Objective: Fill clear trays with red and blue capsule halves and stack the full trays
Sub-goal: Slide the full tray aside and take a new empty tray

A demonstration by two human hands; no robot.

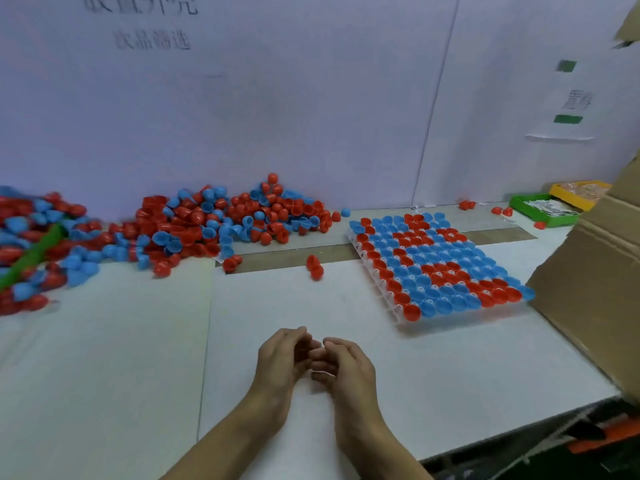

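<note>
Left hand (282, 358), right hand (346, 367) empty; tray (388, 299) full of capsule halves (436, 265).

Both hands (315, 362) meet empty near a filled tray (437, 265).

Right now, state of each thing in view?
Tray: full of red and blue halves, flat on the table.
Pile: loose halves heaped against the wall.
Left hand: fingers loosely curled, holding nothing.
Right hand: fingers loosely curled, holding nothing.
Green bin: holds packets.
Yellow bin: filled.
</note>
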